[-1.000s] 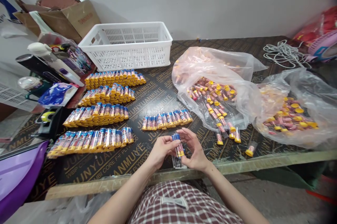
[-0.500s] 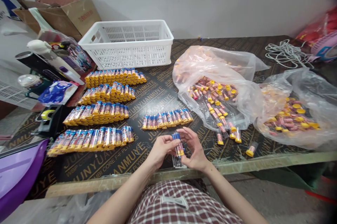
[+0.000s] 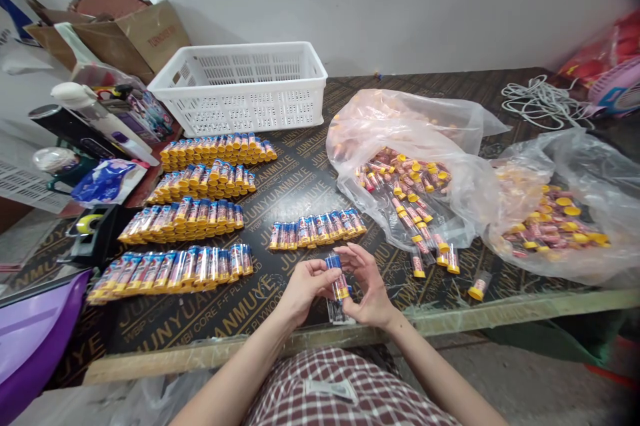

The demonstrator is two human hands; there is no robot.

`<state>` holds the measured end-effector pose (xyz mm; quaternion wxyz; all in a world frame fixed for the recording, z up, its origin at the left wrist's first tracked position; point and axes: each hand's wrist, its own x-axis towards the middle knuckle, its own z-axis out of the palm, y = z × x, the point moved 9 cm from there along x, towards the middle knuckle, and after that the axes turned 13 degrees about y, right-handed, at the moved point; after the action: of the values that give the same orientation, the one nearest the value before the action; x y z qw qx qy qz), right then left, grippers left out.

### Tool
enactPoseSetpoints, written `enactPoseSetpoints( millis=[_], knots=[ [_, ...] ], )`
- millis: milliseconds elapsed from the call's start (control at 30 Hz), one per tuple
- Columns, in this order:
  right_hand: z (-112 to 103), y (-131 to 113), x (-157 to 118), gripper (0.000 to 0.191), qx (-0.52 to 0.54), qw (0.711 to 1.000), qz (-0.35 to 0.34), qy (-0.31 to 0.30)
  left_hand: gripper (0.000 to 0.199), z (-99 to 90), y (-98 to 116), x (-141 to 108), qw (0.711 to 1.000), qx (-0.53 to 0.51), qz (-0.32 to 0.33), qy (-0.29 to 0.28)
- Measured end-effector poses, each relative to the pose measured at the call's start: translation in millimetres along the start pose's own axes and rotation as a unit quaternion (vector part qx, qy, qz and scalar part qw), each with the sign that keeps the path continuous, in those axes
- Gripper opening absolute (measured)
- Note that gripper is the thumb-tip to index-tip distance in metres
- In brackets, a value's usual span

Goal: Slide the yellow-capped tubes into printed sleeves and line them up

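Note:
Just above the table's front edge, a small clear tube (image 3: 337, 278) with a blue top and a yellow cap at its lower end stands tilted between my hands. My left hand (image 3: 309, 285) pinches it from the left, thumb across its upper part. From the right, my right hand (image 3: 369, 289) curves round the same tube, with its thumb by the yellow cap and its fingertips near the blue top. A bit of blue shows beside that thumb; I cannot make out what it is. Partly under the hands lies a small stack of printed pieces (image 3: 342, 314). Behind them is a short row of blue-and-yellow tubes (image 3: 316, 229).
Several stacked rows of tubes (image 3: 170, 269) fill the left side, below a white plastic basket (image 3: 245, 106). Plastic bags (image 3: 470, 193) of yellow-capped tubes lie to the right, with loose tubes (image 3: 479, 285) in front. A tape dispenser (image 3: 93, 233) and purple bin (image 3: 37, 339) stand far left.
The view has shifted very slightly. Both hands stay on the tube in nearly the same pose, and the tube has turned a little.

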<state>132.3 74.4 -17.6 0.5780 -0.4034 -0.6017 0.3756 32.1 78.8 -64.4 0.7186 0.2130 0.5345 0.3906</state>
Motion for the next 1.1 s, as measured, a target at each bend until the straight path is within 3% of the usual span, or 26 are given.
enactPoseSetpoints(
  millis=[600,667,733,767,833,900,1000,1100],
  knots=[
    [2.3,-0.2,0.4,0.085,0.000,1.000,-0.001,-0.003,0.039,-0.1,-1.8,1.7,1.000,0.001,0.006,-0.003],
    [2.5,0.0,1.8,0.084,-0.013,1.000,-0.002,-0.016,0.040,-8.5,6.0,9.7,0.999,0.020,0.025,0.009],
    [-2.2,-0.4,5.3,0.084,-0.040,0.999,-0.011,-0.021,0.041,-31.9,26.6,24.5,0.991,0.070,0.084,0.076],
    [-7.7,-0.2,8.0,0.084,-0.056,0.998,-0.013,-0.012,0.041,-47.4,41.1,32.4,0.978,0.107,0.126,0.126],
    [-23.6,2.3,14.0,0.083,-0.090,0.996,-0.006,0.023,0.039,-76.8,74.2,44.7,0.926,0.198,0.222,0.234],
    [-40.0,5.8,18.3,0.076,-0.123,0.991,0.009,0.055,0.036,-90.7,97.3,55.6,0.864,0.303,0.280,0.290],
    [-60.8,7.6,19.4,0.058,-0.188,0.980,0.006,0.069,0.033,-91.4,110.4,64.2,0.797,0.405,0.319,0.316],
    [-95.8,7.8,15.0,0.039,-0.294,0.949,-0.023,0.116,0.033,-83.4,106.5,51.9,0.786,0.391,0.356,0.322]
  ],
)
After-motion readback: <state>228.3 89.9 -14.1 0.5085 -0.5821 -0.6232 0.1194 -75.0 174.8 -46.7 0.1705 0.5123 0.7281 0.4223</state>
